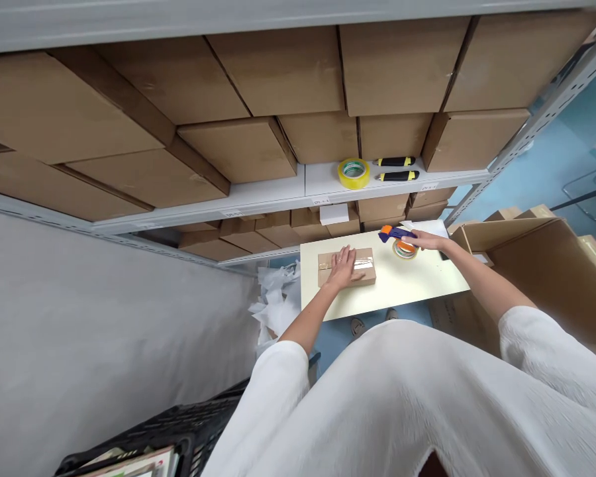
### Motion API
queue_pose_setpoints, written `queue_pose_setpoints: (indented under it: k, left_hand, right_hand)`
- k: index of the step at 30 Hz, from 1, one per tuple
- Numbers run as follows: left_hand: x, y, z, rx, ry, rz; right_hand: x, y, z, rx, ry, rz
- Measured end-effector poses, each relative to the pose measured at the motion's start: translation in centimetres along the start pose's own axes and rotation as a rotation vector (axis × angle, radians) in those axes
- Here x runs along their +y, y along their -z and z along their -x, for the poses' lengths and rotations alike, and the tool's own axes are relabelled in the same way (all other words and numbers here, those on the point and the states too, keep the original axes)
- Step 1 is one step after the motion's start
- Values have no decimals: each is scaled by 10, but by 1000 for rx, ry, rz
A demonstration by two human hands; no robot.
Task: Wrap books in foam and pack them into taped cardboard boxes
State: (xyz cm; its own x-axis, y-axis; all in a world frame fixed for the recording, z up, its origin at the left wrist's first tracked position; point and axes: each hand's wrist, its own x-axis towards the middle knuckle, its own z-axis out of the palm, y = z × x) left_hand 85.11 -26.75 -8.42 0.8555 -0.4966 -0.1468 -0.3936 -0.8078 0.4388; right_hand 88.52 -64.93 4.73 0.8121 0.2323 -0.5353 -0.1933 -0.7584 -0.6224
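Note:
A small cardboard box (pixel 365 272) lies flat on the pale table (pixel 402 289), a strip of clear tape shining along its top. My left hand (pixel 343 266) rests on the box with its fingers stretched out. To the right, my right hand (pixel 424 240) is closed around a blue and orange tape dispenser (pixel 398 232) with a roll of tape on it. The dispenser is above the table, apart from the box. A white item, partly hidden, lies behind my right hand.
Cardboard boxes (pixel 278 69) fill the shelves ahead. A yellow tape roll (pixel 353 173) and two box cutters (pixel 398 176) lie on the shelf edge. A large open carton (pixel 536 265) stands at right, a black crate (pixel 193 430) at lower left, and crumpled white wrapping (pixel 278 298) left of the table.

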Motion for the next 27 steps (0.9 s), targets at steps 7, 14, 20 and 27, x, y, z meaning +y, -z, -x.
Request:
queue_pose_setpoints:
  k: [7,14,20,27]
  left_hand:
    - [-39,9,32,142,147,14]
    - [-50,5,48,234,212,76]
    - [-54,0,60,254,214,118]
    - [-59,5,70,204,253,132]
  right_hand:
    - [-55,-3,-2,81,253,-170]
    - [-162,-6,-46,341,601,222]
    - [-238,-8,-114,577,719,555]
    - [-255,-10,-171,601,596,666]
